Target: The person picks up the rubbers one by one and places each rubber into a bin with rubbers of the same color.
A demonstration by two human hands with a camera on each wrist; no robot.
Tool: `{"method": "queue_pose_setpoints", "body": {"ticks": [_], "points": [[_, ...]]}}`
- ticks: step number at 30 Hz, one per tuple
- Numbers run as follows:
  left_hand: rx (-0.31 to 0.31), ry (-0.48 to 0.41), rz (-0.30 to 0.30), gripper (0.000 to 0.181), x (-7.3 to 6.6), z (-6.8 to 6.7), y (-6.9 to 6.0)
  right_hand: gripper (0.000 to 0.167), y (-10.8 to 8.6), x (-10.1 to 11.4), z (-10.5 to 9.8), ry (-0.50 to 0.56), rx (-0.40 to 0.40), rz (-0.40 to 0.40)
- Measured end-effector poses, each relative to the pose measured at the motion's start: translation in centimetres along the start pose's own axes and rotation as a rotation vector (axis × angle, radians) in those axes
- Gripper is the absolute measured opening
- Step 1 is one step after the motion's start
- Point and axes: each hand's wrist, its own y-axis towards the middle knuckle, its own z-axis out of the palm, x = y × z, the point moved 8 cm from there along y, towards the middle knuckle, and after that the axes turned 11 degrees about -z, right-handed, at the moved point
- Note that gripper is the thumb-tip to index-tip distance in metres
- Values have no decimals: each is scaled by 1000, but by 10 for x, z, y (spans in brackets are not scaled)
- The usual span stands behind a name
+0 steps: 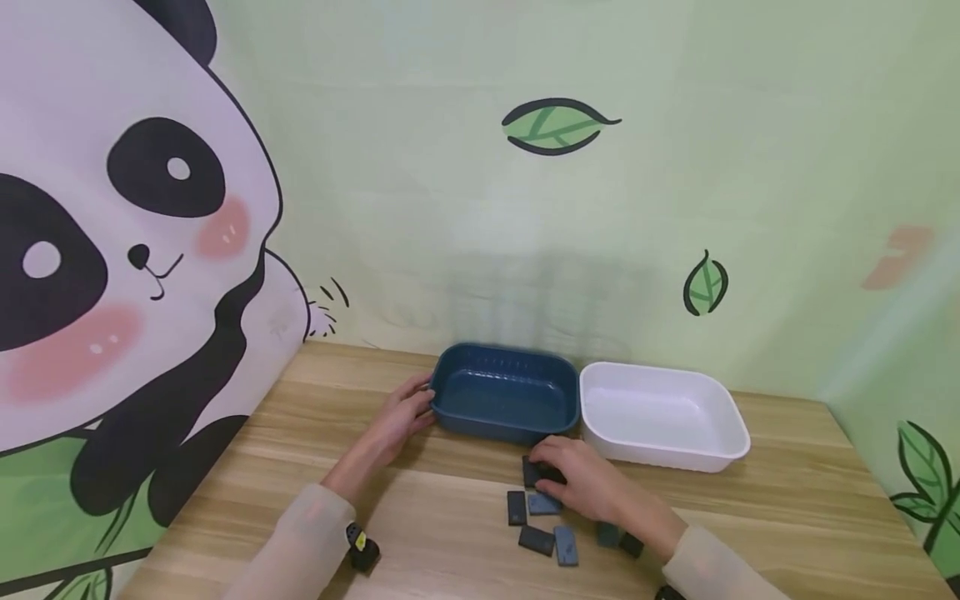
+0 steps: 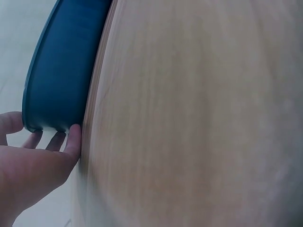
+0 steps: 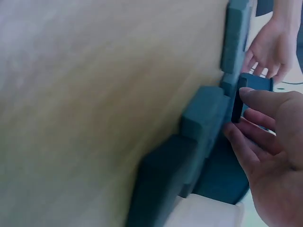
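My left hand [image 1: 401, 417] holds the left end of a dark blue plastic basin [image 1: 502, 432]. In the left wrist view its thumb is at the basin's rim and the other fingertips touch the end wall [image 2: 61, 94]. In front of the basin, my right hand [image 1: 581, 479] reaches down among small flat rectangular blocks. Its thumb and fingers pinch a dark block [image 3: 240, 101], seen edge-on in the right wrist view. Around that hand lie black blocks [image 1: 517, 507] and blue-grey blocks [image 1: 566, 546]; a dark green one [image 1: 608, 534] is partly beneath the forearm.
A white basin [image 1: 663, 454] stands directly right of the blue one. Both sit near the back of a wooden table [image 1: 450, 533], before a wall covering [image 1: 420, 208] printed with leaves and a panda.
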Motion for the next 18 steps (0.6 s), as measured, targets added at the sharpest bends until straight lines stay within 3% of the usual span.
{"method": "queue_pose_setpoints", "body": {"ticks": [5, 8, 13, 18], "points": [[6, 2, 3, 54, -1, 3, -1, 28, 3, 30, -33, -38, 4, 87], [13, 4, 7, 56, -2, 5, -1, 29, 7, 35, -50, -9, -61, 101], [-8, -4, 9, 54, -3, 2, -1, 33, 28, 27, -70, 47, -230, 125], [-17, -2, 9, 54, 1, 0, 0, 36, 54, 3, -67, 27, -299, 200]]}}
